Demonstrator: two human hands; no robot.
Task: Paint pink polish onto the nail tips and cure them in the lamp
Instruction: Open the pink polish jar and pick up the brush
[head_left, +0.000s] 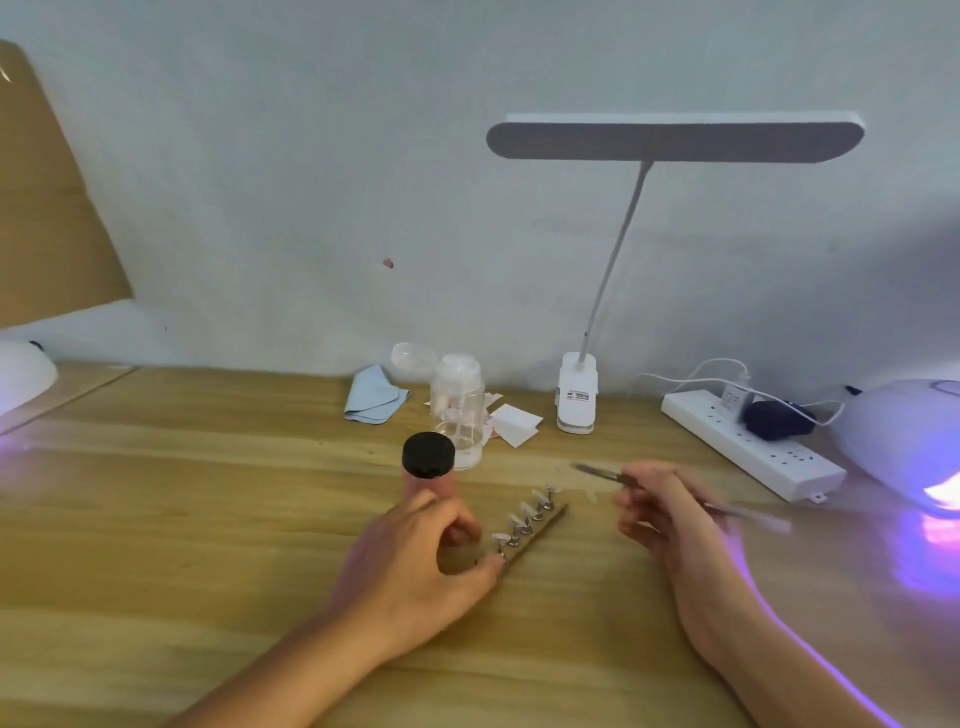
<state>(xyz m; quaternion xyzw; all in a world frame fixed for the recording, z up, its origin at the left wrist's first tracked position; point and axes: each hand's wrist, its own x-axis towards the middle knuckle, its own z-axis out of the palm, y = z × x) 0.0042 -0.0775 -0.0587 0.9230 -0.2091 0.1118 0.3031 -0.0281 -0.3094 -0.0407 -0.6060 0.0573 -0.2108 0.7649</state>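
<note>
A narrow wooden strip (545, 525) lies slantwise on the desk and carries several clear nail tips (524, 519) on small metal stands. My left hand (415, 561) rests at its near end, with thumb and fingers pinching the strip's end. Just behind that hand stands a pink polish bottle (428, 467) with a black cap. My right hand (665, 514) holds a thin brush (602, 472), blurred, its tip pointing left above the strip's far end. The curing lamp (904, 441) sits at the far right and glows violet.
A clear pump bottle (457, 410), a blue cloth (371, 395) and white paper pads (514, 423) lie at the back. A white clip desk lamp (576, 395) stands behind them. A power strip (753, 447) runs toward the right. Another white dome (21, 374) sits far left.
</note>
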